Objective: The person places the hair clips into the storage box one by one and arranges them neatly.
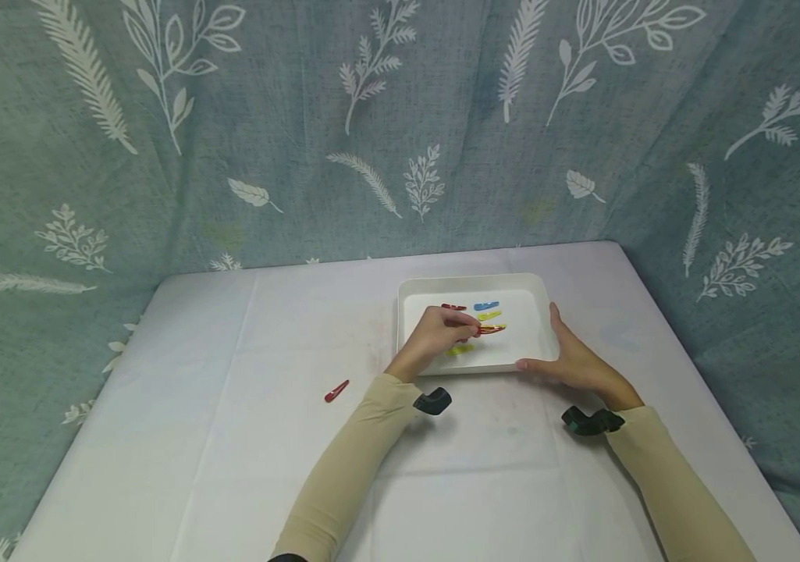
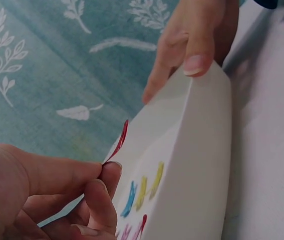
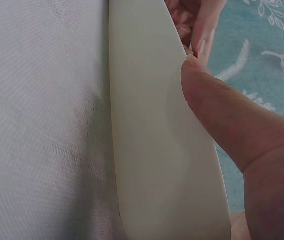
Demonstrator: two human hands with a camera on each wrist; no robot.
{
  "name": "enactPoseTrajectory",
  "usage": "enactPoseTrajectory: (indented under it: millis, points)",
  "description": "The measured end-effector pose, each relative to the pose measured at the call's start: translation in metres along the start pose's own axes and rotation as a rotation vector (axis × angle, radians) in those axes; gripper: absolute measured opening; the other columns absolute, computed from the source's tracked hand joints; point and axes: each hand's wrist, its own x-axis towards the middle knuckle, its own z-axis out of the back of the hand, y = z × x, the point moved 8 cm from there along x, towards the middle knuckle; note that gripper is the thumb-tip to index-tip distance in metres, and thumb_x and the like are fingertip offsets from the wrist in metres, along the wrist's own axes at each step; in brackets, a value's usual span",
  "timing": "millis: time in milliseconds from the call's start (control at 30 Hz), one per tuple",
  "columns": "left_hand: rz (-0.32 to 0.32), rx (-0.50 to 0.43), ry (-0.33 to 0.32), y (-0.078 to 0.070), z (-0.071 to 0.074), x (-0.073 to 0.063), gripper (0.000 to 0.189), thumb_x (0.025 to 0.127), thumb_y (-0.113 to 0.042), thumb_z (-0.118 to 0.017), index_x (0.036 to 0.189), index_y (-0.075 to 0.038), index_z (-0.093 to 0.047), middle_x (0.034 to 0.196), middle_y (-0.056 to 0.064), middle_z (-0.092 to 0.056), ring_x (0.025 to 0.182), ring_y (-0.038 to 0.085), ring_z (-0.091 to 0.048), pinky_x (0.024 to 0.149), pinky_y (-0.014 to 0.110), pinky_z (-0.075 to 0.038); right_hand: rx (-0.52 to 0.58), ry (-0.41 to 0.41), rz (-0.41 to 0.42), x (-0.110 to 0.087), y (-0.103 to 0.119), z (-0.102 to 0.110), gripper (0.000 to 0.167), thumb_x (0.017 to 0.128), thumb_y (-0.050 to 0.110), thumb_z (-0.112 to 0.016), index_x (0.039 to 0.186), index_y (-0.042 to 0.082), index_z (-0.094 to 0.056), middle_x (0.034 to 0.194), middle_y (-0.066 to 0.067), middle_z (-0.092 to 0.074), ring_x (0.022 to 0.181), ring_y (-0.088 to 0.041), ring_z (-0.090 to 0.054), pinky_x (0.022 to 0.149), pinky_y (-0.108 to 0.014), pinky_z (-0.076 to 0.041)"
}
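Note:
My left hand (image 1: 442,334) pinches a red snap hair clip (image 2: 117,143) between thumb and fingertips, over the white tray (image 1: 410,290). Inside the tray lie a blue clip (image 1: 487,305), a yellow clip (image 1: 489,315) and a red clip (image 1: 453,307) near the back. Another yellow clip (image 1: 460,350) shows below the left hand, which hides part of the tray floor. At the tray's front right corner rests my right hand (image 1: 578,364), thumb on the front rim and straight fingers along the right side. One more red clip (image 1: 336,391) lies on the table, left of the tray.
A white cloth (image 1: 266,453) covers the table. Behind and to the right hangs a blue-green curtain (image 1: 287,156) with white leaf prints. Dark wrist-worn camera mounts (image 1: 592,421) stick out at both sleeves.

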Motion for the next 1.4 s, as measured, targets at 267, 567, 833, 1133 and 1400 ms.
enactPoseTrajectory:
  millis: [267,567,833,1133,1400]
  points:
    - [0.011,0.038,-0.004,0.0,-0.005,0.005,0.014,0.096,-0.01,-0.073,0.105,-0.003,-0.08,0.098,0.01,-0.081,0.086,0.008,-0.064,0.076,0.022,-0.055,0.003,0.002,-0.011,0.0,-0.002,-0.001,0.137,0.085,0.051,-0.081,0.16,0.013,0.028,0.173,-0.021,0.014,0.16,-0.047,0.001,0.124,-0.07,-0.012]
    - [-0.008,0.167,-0.038,0.0,-0.007,0.011,0.011,0.09,-0.01,-0.078,0.1,-0.006,-0.082,0.135,0.009,-0.069,0.138,0.019,-0.052,0.106,0.03,-0.045,-0.024,-0.004,0.012,0.001,-0.001,-0.002,0.14,0.084,0.052,-0.082,0.16,0.009,0.027,0.172,-0.025,0.01,0.159,-0.05,-0.002,0.123,-0.071,-0.014]
    - [-0.002,0.22,-0.053,0.001,-0.01,0.014,0.009,0.09,-0.01,-0.079,0.097,-0.006,-0.083,0.128,0.01,-0.07,0.131,0.018,-0.056,0.108,0.033,-0.046,-0.014,0.001,0.009,0.001,-0.001,-0.001,0.139,0.084,0.051,-0.082,0.16,0.009,0.027,0.172,-0.025,0.01,0.159,-0.05,-0.002,0.123,-0.07,-0.014]
    - [0.009,0.27,-0.051,0.002,-0.013,0.014,0.008,0.09,-0.009,-0.078,0.096,-0.007,-0.083,0.099,0.007,-0.079,0.077,0.007,-0.059,0.07,0.017,-0.044,-0.008,-0.002,-0.013,0.0,-0.004,-0.001,0.138,0.085,0.053,-0.081,0.16,0.012,0.027,0.173,-0.022,0.012,0.16,-0.048,-0.003,0.123,-0.071,-0.014]
    - [0.035,0.333,-0.068,0.004,-0.015,0.015,0.006,0.091,-0.013,-0.079,0.095,-0.011,-0.083,0.101,0.004,-0.08,0.092,0.012,-0.061,0.083,0.026,-0.047,-0.009,-0.004,-0.009,0.0,-0.002,0.0,0.138,0.085,0.052,-0.081,0.16,0.011,0.026,0.173,-0.022,0.011,0.16,-0.048,-0.002,0.123,-0.07,-0.013]
